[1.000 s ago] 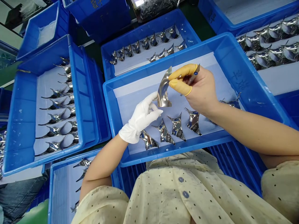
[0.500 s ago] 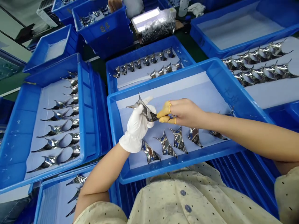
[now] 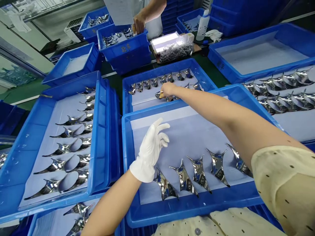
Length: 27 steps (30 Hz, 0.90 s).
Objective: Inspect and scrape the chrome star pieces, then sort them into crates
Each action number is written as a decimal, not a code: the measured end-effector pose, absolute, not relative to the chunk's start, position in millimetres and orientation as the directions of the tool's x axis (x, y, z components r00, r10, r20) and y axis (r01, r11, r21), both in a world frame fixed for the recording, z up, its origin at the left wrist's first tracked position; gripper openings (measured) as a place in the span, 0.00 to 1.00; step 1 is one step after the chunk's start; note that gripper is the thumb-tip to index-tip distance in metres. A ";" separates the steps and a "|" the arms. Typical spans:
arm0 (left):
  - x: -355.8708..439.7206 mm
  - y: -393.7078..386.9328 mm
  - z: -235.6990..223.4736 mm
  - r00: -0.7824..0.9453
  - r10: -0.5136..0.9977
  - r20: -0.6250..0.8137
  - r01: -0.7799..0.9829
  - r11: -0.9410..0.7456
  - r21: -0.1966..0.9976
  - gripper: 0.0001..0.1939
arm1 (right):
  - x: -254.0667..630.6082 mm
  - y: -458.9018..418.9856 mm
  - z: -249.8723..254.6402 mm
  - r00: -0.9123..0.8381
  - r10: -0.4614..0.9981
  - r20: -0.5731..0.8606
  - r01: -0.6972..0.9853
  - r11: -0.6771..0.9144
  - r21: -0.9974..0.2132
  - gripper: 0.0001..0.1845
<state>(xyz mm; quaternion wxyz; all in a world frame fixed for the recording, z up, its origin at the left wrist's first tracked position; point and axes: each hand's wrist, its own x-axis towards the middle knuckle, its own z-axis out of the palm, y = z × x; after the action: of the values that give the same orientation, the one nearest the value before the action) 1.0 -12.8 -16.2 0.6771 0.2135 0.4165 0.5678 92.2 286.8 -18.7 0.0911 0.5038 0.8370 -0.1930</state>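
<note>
The right hand (image 3: 167, 89) is reaching into the far tray (image 3: 157, 68), its fingers (image 3: 161, 94) at a shiny metal piece (image 3: 158, 95), grip unclear; the gloved left hand (image 3: 150, 150) is hanging open above the near tray (image 3: 126, 157), whose pieces (image 3: 184, 180) are lying apart, likely against scratching.

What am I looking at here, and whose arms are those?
This view comes from a camera worn on a person's head, looking down at their own two arms; no machine is involved. The left hand, in a white glove, is raised empty above a bright blue plastic tray lined with a pale sheet, where curved, pointed, mirror-shiny metal pieces lie in a row. The right hand reaches across to a farther blue tray, its yellow-capped fingertips at similar pieces there; whether it grips one, I cannot tell.
</note>
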 end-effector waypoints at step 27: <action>-85.7 29.6 -61.2 -0.373 0.924 -0.079 -0.280 -0.031 0.960 0.35 | 113.4 -4.2 -30.0 -0.929 0.121 -0.349 0.264 0.877 -0.400 0.11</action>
<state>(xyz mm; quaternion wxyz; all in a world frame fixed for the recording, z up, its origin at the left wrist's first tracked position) -85.7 29.6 -61.2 0.4654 0.3112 0.5178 0.6469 113.4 -4.2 -30.0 0.1586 0.1007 0.9558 -0.2261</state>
